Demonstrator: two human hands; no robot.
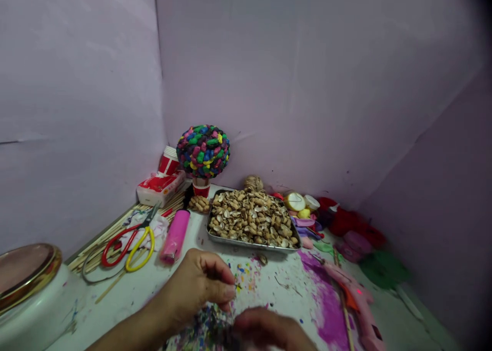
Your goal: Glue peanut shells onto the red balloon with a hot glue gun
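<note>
My left hand (205, 284) is over the paint-spotted table (286, 294), its thumb and fingers pinched together; anything between the fingertips is too small to make out. Low in the view, my right hand (271, 328) is blurred and partly cut off by the bottom edge, just right of the left hand, with what its fingers hold hidden. Beyond both hands sits a metal tray (249, 245) heaped with peanut shells (251, 218). One loose shell (262, 259) lies in front of the tray.
Red-and-yellow scissors (134, 246), a pink roll (176, 235) and wooden sticks (88, 253) lie left. A multicoloured ball (203, 151) stands on a red cup (201, 188) behind. A white pot (49, 305) is far left; a pink glue gun (359, 300) is right.
</note>
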